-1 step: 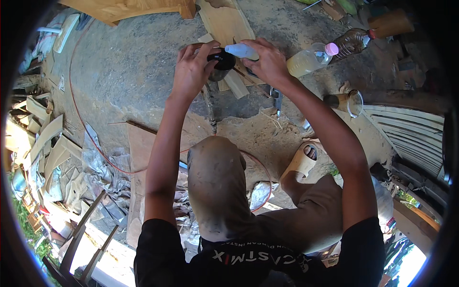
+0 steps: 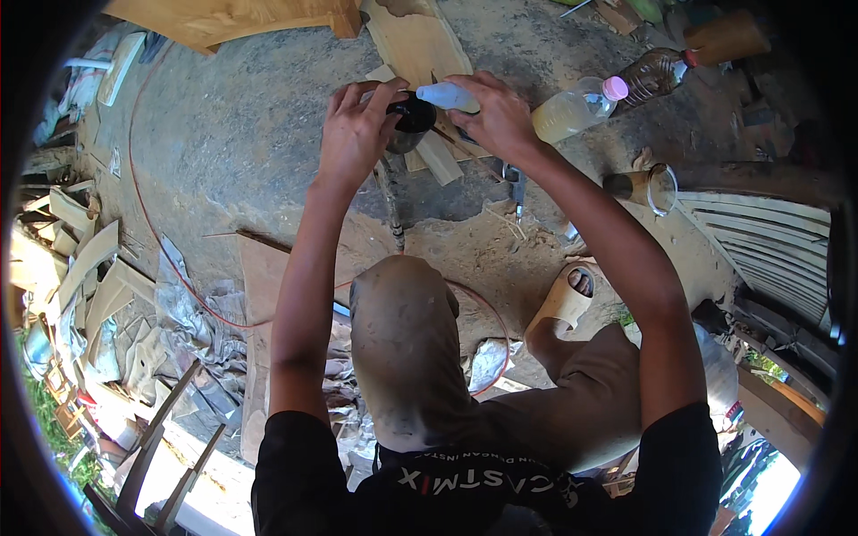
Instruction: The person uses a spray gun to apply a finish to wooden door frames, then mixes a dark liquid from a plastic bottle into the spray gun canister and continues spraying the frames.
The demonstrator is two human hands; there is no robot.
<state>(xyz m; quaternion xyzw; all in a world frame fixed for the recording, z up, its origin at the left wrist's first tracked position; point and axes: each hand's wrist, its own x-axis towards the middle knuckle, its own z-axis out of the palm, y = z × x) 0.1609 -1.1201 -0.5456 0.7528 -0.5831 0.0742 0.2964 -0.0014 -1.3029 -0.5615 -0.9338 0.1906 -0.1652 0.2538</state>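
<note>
My left hand (image 2: 357,121) has its fingers curled over the rim of a dark cup (image 2: 408,140) with a black top. Beneath it, a slim metal tool body (image 2: 391,198) runs toward my knee, resembling a spray gun; its join with the cup is hard to make out. In my right hand (image 2: 502,112) is a small whitish bottle with a tapered tip (image 2: 438,96). The bottle lies tilted, its tip pointing left over the cup's edge. Whether liquid is flowing cannot be seen.
Right of my hands lie a clear bottle with a pink cap (image 2: 576,109) and a brown-tinted bottle (image 2: 657,76). A glass jar (image 2: 645,189) sits nearer. Wooden boards (image 2: 416,40) lie ahead. A thin orange hose (image 2: 192,290) curves across the ground; wood scraps (image 2: 89,259) pile up left.
</note>
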